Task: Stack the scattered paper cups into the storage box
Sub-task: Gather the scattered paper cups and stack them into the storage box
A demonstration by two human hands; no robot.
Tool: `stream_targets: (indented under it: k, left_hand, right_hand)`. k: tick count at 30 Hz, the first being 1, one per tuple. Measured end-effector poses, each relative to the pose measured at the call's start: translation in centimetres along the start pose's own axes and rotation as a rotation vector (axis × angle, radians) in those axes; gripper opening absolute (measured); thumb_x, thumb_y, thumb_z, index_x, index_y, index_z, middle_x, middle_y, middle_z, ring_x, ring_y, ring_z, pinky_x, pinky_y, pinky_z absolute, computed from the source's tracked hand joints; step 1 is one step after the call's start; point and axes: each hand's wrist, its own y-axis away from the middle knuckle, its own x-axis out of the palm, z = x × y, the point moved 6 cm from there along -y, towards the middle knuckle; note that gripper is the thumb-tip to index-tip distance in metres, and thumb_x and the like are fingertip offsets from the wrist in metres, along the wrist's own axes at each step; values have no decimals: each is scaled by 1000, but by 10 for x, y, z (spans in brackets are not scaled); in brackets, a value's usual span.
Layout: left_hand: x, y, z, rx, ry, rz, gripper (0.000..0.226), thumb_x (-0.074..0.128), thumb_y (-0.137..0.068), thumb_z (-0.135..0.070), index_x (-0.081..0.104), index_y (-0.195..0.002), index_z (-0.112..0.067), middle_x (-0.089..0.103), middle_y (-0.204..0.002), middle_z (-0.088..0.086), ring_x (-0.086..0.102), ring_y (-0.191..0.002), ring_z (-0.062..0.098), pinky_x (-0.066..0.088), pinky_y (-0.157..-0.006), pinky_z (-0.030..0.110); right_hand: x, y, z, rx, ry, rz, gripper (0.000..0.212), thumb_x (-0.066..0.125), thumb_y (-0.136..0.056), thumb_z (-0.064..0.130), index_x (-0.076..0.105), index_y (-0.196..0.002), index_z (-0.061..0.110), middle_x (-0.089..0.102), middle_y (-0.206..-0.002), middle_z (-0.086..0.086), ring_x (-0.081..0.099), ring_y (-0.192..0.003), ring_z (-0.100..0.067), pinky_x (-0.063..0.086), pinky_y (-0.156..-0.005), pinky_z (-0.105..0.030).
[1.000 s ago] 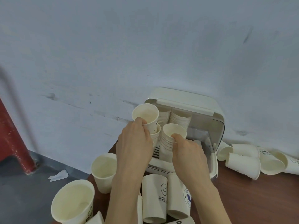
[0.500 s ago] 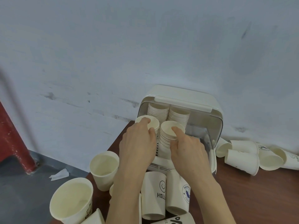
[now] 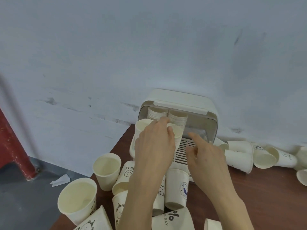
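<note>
Since half a second ago my right hand (image 3: pixel 205 156) has come off the front stack and drawn back toward the lower right of the frame, fingers spread and holding nothing, index pointing up at the storage box (image 3: pixel 179 103). That leaves part of the slotted white floor (image 3: pixel 183 151) of the box bare in the middle of the frame, where my right hand and the stack were before.

My left hand (image 3: pixel 154 146) has slid right across the box mouth. Its fingers now curl over the rim of the front stack of cups (image 3: pixel 177 135), and it looks to be gripping or steadying that stack, though my palm hides the contact. Just left of it, another cup (image 3: pixel 142 128) stands with its rim showing at the box's left edge.

Two taller stacks (image 3: pixel 167 114) sit at the back under the raised lid, at centre frame.

I judge the last cups are nested, so my free right hand can go for another. Plenty remain: loose cups (image 3: pixel 175 188) lie on the brown table (image 3: pixel 265 196) below the box, upright ones (image 3: pixel 107 170) at lower left, and a tipped row (image 3: pixel 239 156) along the wall at right.
</note>
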Motion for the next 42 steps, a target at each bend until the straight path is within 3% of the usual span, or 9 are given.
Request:
stream_targets:
  k: [6, 14, 19, 23, 28, 31, 36, 39, 42]
  left_hand:
    - [17, 33, -21, 62, 14, 119, 36, 38, -100, -30, 41, -136, -31, 65, -99, -6, 60, -94, 17, 48, -77, 34]
    - [6, 89, -27, 104, -28, 213, 24, 39, -99, -30, 53, -117, -28, 66, -95, -2, 61, -88, 19, 51, -74, 40]
    - [0, 122, -14, 75, -67, 290, 27, 38, -99, -31, 54, -120, -28, 67, -102, -4, 61, -98, 19, 50, -81, 38]
    - [8, 138, -11, 71, -124, 380, 29, 36, -99, -31, 52, -124, -30, 67, -106, -1, 60, -100, 22, 50, -81, 39]
    - [19, 153, -20, 96, -168, 479, 34, 33, -101, -30, 50, -131, -31, 62, -117, 3, 56, -108, 23, 44, -83, 35]
    - [28, 160, -22, 117, -203, 526, 34, 33, -101, -30, 50, -131, -30, 62, -117, 4, 57, -107, 24, 46, -85, 38]
    - [42, 169, -22, 193, -372, 582, 38, 34, -99, -21, 43, -136, -26, 59, -122, 9, 57, -108, 26, 40, -74, 36]
    - [48, 175, -23, 248, -436, 610, 41, 37, -97, -19, 38, -138, -24, 55, -123, 15, 58, -105, 31, 45, -76, 38]
    - [51, 179, -28, 280, -490, 617, 41, 40, -94, -14, 40, -134, -21, 57, -118, 14, 59, -103, 32, 47, -77, 39]
  right_hand:
    - [-45, 36, -15, 101, 21, 51, 44, 43, -96, 25, 41, -139, 34, 59, -80, 7, 55, -76, -12, 41, -63, -28]
    - [-89, 101, -33, 303, 78, 66, 39, 44, -96, 30, 47, -135, 31, 67, -98, 8, 59, -102, -20, 46, -88, -37]
    - [-95, 144, -42, 451, 98, 99, 41, 43, -96, 30, 45, -137, 28, 65, -110, 0, 57, -106, -25, 46, -83, -35]
    - [-96, 166, -46, 639, 161, 153, 44, 40, -97, 31, 37, -138, 15, 59, -118, -10, 54, -110, -32, 38, -76, -35]
    - [-83, 186, -58, 812, 96, 207, 32, 40, -97, 39, 47, -98, 9, 58, -108, -12, 48, -89, -29, 41, -76, -37]
    - [-66, 193, -64, 846, 46, 252, 31, 41, -95, 40, 48, -91, 10, 59, -107, -11, 54, -96, -32, 43, -77, -36]
    - [-47, 200, -69, 897, -21, 258, 23, 43, -95, 33, 49, -94, 11, 59, -112, -12, 56, -103, -34, 42, -76, -34]
    - [-43, 200, -69, 921, -60, 236, 18, 42, -93, 25, 51, -94, 9, 60, -111, -14, 56, -101, -36, 46, -77, -36]
    - [-43, 199, -69, 920, -59, 218, 21, 41, -89, 14, 54, -103, 7, 58, -112, -16, 54, -103, -37, 40, -73, -34]
